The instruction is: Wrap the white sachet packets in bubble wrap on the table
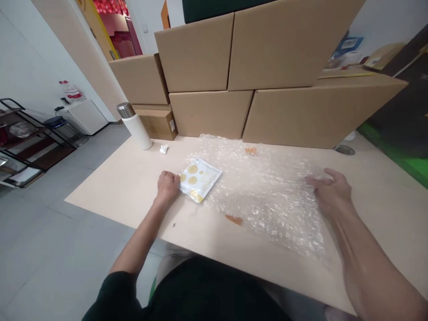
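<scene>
A sheet of clear bubble wrap (267, 191) lies spread over the tabletop, with bits of brown tape (233, 220) on it. On its left end rests a flat white packet (200, 178) printed with yellow-gold circles. My left hand (168, 185) is closed at the packet's left edge; its curled fingers hide whether they grip the packet or the wrap under it. At the sheet's right end, my right hand (332, 189) has thumb and fingers closed on the bubble wrap's edge, slightly blurred.
Large cardboard boxes (210, 113) are stacked along the table's back edge. A white bottle with a metal cap (135, 127) stands at the back left, beside a crumpled white scrap (163, 149). The wooden tabletop (110, 187) ends close to my body.
</scene>
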Tool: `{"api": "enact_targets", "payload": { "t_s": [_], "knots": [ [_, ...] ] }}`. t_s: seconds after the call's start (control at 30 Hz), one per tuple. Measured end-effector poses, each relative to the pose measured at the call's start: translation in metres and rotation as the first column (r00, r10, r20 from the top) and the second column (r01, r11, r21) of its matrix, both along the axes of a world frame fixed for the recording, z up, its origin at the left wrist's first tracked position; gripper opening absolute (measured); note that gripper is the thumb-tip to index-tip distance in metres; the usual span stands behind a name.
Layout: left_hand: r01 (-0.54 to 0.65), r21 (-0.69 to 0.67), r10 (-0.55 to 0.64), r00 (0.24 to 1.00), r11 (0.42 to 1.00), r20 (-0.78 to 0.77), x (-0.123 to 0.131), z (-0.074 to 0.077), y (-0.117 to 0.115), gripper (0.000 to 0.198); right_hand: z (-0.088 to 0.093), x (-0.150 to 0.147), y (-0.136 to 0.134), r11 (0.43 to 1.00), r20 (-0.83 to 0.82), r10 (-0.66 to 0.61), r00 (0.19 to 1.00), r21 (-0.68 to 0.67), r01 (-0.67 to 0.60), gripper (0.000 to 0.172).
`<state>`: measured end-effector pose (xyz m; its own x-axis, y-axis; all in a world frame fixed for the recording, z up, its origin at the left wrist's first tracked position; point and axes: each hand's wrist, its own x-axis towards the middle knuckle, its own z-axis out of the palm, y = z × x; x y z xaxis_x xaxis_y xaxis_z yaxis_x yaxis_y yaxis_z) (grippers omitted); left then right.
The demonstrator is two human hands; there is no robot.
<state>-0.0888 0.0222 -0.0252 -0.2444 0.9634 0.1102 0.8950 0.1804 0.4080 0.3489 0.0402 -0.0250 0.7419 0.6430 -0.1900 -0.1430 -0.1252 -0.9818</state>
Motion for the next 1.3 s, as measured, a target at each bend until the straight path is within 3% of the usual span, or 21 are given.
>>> {"api": "enact_targets", "payload": {
  "t_s": [0.1, 0.17, 0.23, 0.33, 0.4, 0.43, 0.5, 0.6, 0.67, 0.73, 0.83, 1.0, 1.13, 1.3],
  "knots": [
    [-0.035, -0.036, 0.034, 0.999, 0.999, -0.018, -0.006, -0.005, -0.001, 0.028, -0.01, 0.007, 0.001, 1.0, 0.052, 0.004, 0.999, -0.003, -0.004, 0.056],
    [-0.055, -0.053, 0.054, 0.998, 0.997, -0.031, -0.008, -0.006, -0.007, 0.028, -0.016, 0.017, 0.003, 1.0, 0.215, 0.018, 0.976, -0.024, -0.013, 0.055],
    [-0.055, -0.07, 0.052, 0.998, 0.996, -0.04, -0.01, -0.004, -0.013, 0.027, -0.017, 0.024, 0.004, 1.0, 0.506, 0.02, 0.863, -0.021, -0.011, 0.053],
    [-0.02, -0.098, 0.016, 0.999, 0.995, -0.042, -0.012, -0.002, -0.021, 0.024, -0.001, 0.014, 0.001, 0.988, 0.824, -0.057, 0.564, 0.13, -0.089, 0.051],
    [0.002, -0.112, -0.006, 0.999, 0.994, -0.032, -0.013, 0.0, -0.024, 0.023, 0.018, -0.011, -0.006, 0.948, 0.869, -0.044, 0.493, 0.192, -0.254, 0.044],
    [0.009, -0.116, -0.011, 1.0, 0.993, -0.023, -0.014, 0.0, -0.025, 0.023, 0.027, -0.029, -0.011, 0.92, 0.856, 0.049, 0.515, 0.162, -0.356, 0.039],
    [0.014, -0.121, -0.014, 1.0, 0.993, -0.002, -0.015, 0.0, -0.027, 0.024, 0.04, -0.069, -0.02, 0.823, 0.748, 0.344, 0.567, 0.049, -0.565, 0.034],
    [0.021, -0.119, -0.016, 0.999, 0.993, 0.044, -0.016, -0.001, -0.029, 0.024, 0.04, -0.13, -0.028, 0.558, 0.42, 0.771, 0.478, -0.086, -0.825, 0.031],
    [0.028, -0.115, -0.018, 0.996, 0.993, 0.087, -0.018, -0.003, -0.031, 0.023, 0.031, -0.161, -0.029, 0.38, 0.198, 0.915, 0.353, -0.121, -0.917, 0.033],
    [0.033, -0.107, -0.018, 0.991, 0.994, 0.136, -0.02, -0.005, -0.033, 0.025, 0.02, -0.183, -0.027, 0.304, 0.089, 0.952, 0.293, -0.145, -0.942, 0.036],
    [0.046, -0.095, -0.027, 0.981, 0.994, 0.191, -0.023, -0.009, -0.035, 0.03, 0.01, -0.203, -0.022, 0.322, 0.032, 0.947, 0.321, -0.121, -0.939, 0.04],
    [0.067, -0.088, -0.043, 0.967, 0.994, 0.25, -0.024, -0.011, -0.034, 0.028, 0.005, -0.219, -0.018, 0.428, -0.069, 0.902, 0.427, 0.003, -0.904, 0.036],
    [0.054, -0.067, -0.032, 0.956, 0.996, 0.292, -0.025, -0.011, -0.033, 0.026, -0.001, -0.225, -0.015, 0.506, -0.098, 0.859, 0.502, 0.023, -0.862, 0.032],
    [0.023, -0.05, -0.004, 0.939, 0.998, 0.345, -0.025, -0.01, -0.034, 0.021, -0.006, -0.225, -0.011, 0.52, -0.089, 0.851, 0.518, 0.009, -0.854, 0.027]
  ]
}}
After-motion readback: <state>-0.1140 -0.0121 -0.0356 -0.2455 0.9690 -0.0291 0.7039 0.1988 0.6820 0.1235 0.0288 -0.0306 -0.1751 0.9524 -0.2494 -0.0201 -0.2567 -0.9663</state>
